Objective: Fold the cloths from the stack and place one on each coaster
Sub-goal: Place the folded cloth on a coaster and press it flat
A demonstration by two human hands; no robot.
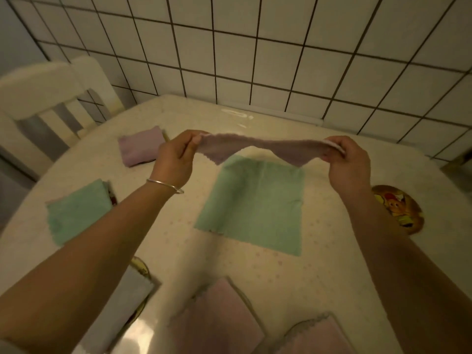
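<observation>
**Pink cloth stretched in the air above the green one**

Nearest my lens, two pinkish folded cloths sit at the table's near edge, side by side, with a grey folded cloth to their left covering most of a coaster that peeks out at its top. Up ahead, my left hand pinches one end of a pink cloth and my right hand pinches the other end, both clenched on it, the fabric pulled taut and sagging slightly, off the table.

Directly under it, a green cloth lies flat and unfolded mid-table. Open tabletop runs on both sides of it. On the left, a folded green cloth near the edge, and a folded lilac cloth further back. On the right, one bare round coaster close to the rim.

Count: seven cloths, two coasters plainly showing. The tiled wall bounds the far side; a white chair stands off the left corner.
</observation>
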